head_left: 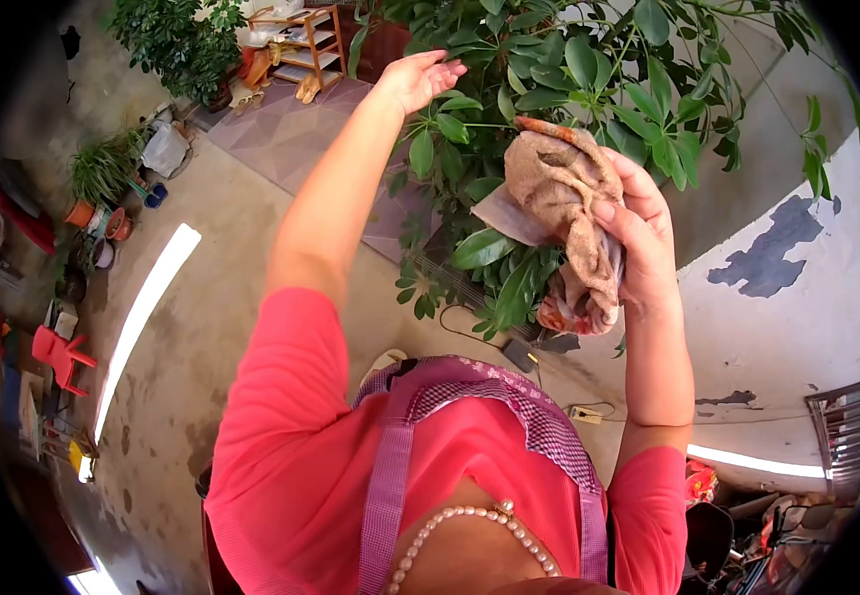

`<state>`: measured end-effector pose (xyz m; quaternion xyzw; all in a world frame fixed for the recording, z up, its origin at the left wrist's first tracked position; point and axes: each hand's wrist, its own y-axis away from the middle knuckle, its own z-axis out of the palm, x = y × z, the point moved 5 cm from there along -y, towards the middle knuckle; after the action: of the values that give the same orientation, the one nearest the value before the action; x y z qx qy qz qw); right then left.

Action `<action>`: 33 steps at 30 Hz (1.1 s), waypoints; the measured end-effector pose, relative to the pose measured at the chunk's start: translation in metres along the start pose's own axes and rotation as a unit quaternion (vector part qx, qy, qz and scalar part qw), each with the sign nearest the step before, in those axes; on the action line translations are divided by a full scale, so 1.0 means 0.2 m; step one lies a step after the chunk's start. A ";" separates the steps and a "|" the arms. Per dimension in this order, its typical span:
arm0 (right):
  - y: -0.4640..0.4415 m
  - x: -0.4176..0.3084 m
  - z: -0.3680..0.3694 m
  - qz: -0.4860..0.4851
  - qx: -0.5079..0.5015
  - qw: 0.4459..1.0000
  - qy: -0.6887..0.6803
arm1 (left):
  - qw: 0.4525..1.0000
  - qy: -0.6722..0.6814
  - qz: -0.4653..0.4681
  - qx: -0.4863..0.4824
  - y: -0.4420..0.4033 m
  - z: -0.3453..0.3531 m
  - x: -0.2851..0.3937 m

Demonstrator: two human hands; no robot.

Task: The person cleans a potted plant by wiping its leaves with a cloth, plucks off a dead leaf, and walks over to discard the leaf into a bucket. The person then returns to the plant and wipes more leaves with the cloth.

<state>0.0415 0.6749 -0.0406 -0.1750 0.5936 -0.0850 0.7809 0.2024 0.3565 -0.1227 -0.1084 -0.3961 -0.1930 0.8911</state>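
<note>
A large leafy green plant (549,74) fills the top middle of the head view, its glossy leaves spreading to both sides. At its left edge is my left hand (420,81), palm partly turned up and fingers stretched out beside the leaves. Whether the fingertips touch a leaf, I cannot tell. My right hand (643,233) grips a crumpled brown cloth (559,188) between thumb and fingers, in front of the plant's lower leaves. The cloth hangs down in folds, with a reddish patterned part at its lower end, and it hides some leaves behind it.
A wooden shoe rack (301,45) and another potted plant (177,45) stand at the back left. Small pots (117,223) and a red chair (63,357) line the left side. A wall (797,297) with peeling paint rises at right. A cable lies on the floor below the plant.
</note>
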 end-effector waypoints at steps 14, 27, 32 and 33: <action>-0.38 0.11 0.15 -0.015 0.026 0.993 0.113 | 0.734 -0.509 0.379 -0.243 -0.07 0.27 -0.13; -0.29 0.13 0.01 -0.008 0.193 0.980 0.045 | 0.857 0.120 -0.110 -0.488 -0.02 0.56 -0.04; -0.36 -0.10 0.08 -0.160 0.237 0.954 0.094 | 0.884 0.072 -0.063 -0.457 0.13 0.61 -0.02; -0.38 -0.15 0.11 -0.181 0.286 0.930 0.140 | 0.905 0.055 -0.031 -0.421 0.11 0.61 -0.02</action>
<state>0.0595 0.6190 0.0206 -0.0348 0.6053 -0.4149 0.6785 0.1294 0.4202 -0.0457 -0.4500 -0.2316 -0.3752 0.7766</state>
